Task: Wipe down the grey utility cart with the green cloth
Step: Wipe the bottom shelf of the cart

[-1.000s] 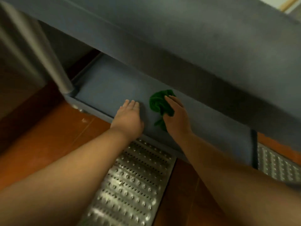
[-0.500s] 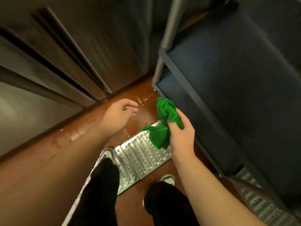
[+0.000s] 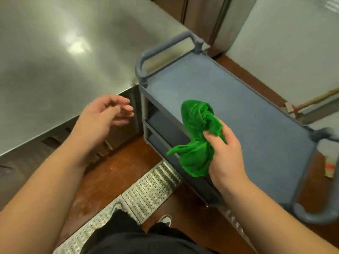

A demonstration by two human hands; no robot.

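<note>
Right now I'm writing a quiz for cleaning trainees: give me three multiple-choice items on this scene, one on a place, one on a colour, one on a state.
1. Where is the steel counter?
A. left of the cart
B. on the cart
C. under the cart

2. What colour is the cloth?
A. blue
B. green
C. white

3. What is the left hand doing?
A. gripping the handle
B. holding the cloth
C. open, holding nothing

Answers:
1 A: the steel counter stands left of the cart.
2 B: the cloth in the right hand is green.
3 C: the left hand hangs free, fingers loosely spread.
</note>
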